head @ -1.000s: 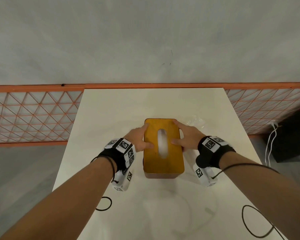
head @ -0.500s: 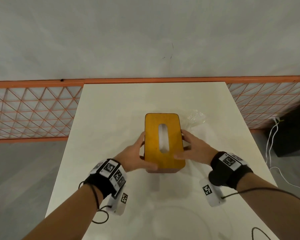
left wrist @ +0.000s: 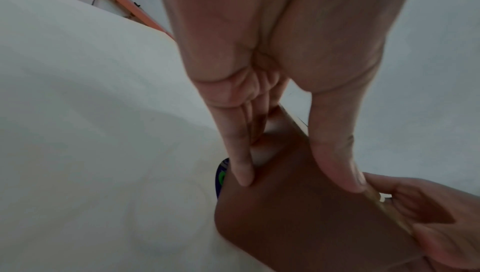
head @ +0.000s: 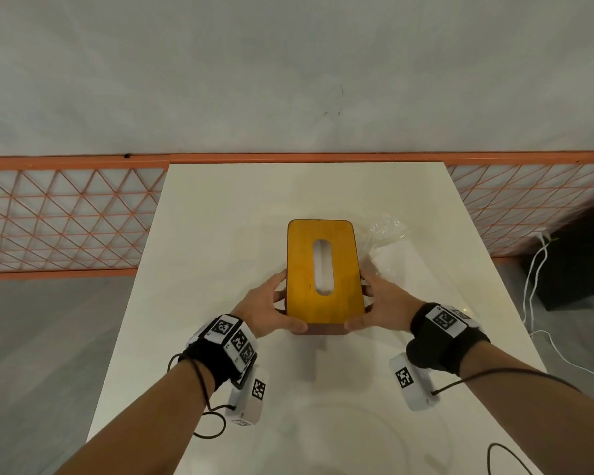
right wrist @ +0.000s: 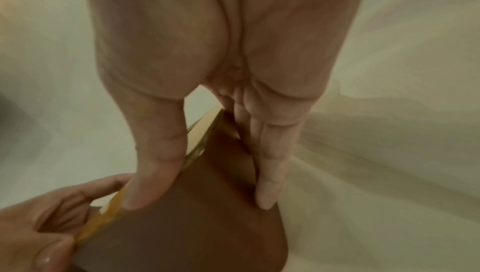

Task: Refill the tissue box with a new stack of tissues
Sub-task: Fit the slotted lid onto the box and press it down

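A tissue box [head: 300,269] with a yellow wooden lid and brown sides stands lengthwise at the middle of the white table [head: 220,234]. White shows inside its oval slot [head: 323,265]. My left hand [head: 278,305] grips the box's near left corner, fingers on the side [left wrist: 298,204] and thumb at the near end. The right hand [head: 369,301] mirrors it on the near right corner, gripping the brown wall [right wrist: 194,225]. A blue and green edge [left wrist: 222,175] peeks out under the box. I cannot tell if the box is lifted.
Crumpled clear plastic wrap [head: 386,231] lies right of the box's far end. An orange lattice rail [head: 69,217] runs behind the table against a grey wall. White cables [head: 535,269] hang at the right near a dark object [head: 580,269].
Both hands slid from the middle of the lid toward me to the box's near corners. Thumbs left the lid top for the near end.
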A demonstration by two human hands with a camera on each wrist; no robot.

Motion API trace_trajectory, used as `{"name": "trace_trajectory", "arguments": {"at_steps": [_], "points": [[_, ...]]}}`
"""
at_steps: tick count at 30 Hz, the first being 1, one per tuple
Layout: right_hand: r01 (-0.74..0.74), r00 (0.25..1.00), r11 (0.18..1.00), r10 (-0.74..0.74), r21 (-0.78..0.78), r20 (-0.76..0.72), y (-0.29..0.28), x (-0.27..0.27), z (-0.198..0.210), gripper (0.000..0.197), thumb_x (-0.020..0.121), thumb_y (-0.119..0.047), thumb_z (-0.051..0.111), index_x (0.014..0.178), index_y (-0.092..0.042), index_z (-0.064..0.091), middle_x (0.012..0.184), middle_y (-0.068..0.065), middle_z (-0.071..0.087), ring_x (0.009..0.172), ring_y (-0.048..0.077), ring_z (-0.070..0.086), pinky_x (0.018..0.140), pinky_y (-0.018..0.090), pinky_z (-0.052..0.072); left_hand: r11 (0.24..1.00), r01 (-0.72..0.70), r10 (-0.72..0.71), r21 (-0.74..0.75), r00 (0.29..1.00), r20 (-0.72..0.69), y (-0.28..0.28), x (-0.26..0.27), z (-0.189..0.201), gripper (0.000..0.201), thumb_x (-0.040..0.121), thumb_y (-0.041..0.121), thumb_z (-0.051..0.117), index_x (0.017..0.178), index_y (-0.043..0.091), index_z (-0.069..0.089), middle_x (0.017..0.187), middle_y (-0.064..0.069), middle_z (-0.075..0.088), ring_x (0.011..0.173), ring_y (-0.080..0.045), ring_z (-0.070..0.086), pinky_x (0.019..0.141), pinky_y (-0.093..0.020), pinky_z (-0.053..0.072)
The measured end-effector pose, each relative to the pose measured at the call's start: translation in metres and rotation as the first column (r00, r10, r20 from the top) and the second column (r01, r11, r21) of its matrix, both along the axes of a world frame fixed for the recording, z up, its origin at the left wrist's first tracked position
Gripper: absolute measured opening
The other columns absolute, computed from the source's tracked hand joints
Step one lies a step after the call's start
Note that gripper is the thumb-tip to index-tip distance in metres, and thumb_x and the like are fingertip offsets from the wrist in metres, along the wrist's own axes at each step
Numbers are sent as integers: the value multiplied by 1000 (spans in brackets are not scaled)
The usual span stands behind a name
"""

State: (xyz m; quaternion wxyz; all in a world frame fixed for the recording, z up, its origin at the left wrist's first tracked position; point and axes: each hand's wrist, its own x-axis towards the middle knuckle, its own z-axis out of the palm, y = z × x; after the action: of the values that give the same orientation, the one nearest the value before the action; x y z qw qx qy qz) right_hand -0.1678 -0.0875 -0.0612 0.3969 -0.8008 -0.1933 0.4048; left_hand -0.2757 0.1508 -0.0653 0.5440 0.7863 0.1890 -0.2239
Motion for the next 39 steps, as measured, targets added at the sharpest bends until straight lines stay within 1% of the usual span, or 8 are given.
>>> {"name": "trace_trajectory", "arguments": {"at_steps": [7,10,13,19,24,27,32,39], "points": [[59,997,998,-60,-26,-39,-2,0,-2,118,49,-39,96,146,-32,28,147,-3,44,136,23,45,107,54,44,1000,11,-11,21,1000,-21,-5,1,3,114,62,29,90,151,35,19,145,-3,52,135,-23,47,111,-49,38],[89,994,996,-91,-27,-61,-4,0,-2,108,58,-27,94,147,-26,32,147,-1,45,136,22,43,109,52,42,998,40,-39,57,999,-21,-11,3,8,113,64,40,87,152,31,17,145,-2,51,132,-24,49,110,-46,40],[119,987,993,-120,-15,-103,-3,0,-3,101,62,-21,93,146,-24,35,147,0,45,136,23,44,105,51,46,996,7,-6,89,1000,-10,-15,0,7,107,70,34,85,152,26,17,146,-5,50,133,-26,49,107,-42,41],[157,963,987,-163,-44,-213,2,4,1,90,68,-2,87,138,-26,35,141,0,45,128,25,49,86,48,59,997,-49,49,59,999,1,-14,-1,0,105,65,30,89,147,30,23,139,-5,57,125,-27,56,105,-47,46],[191,952,979,-202,-69,-231,2,4,1,90,66,-2,88,137,-24,37,143,4,48,120,24,55,83,44,61,996,-40,40,79,999,-3,-16,1,-2,104,66,30,88,147,27,22,137,-5,58,121,-26,58,101,-40,47],[124,980,987,-138,-102,-146,2,5,3,96,65,-11,91,141,-23,34,146,0,42,130,24,47,86,42,59,998,-23,25,56,999,-28,-11,3,-1,102,67,38,86,147,29,22,139,-5,56,122,-27,57,102,-46,48],[239,898,966,-259,-100,-355,5,6,1,77,79,-31,80,141,-24,35,140,6,50,113,36,61,97,53,51,992,-120,117,-32,989,-88,-2,10,-1,75,80,34,77,140,32,32,135,-10,57,106,-31,65,83,-41,59],[320,904,944,-329,-79,-271,20,12,0,71,79,-22,81,136,-17,39,133,10,52,115,38,59,89,60,54,992,-103,95,-68,990,-104,-1,15,-7,82,83,23,75,146,32,24,126,-15,63,100,-36,69,80,-50,60]]}}
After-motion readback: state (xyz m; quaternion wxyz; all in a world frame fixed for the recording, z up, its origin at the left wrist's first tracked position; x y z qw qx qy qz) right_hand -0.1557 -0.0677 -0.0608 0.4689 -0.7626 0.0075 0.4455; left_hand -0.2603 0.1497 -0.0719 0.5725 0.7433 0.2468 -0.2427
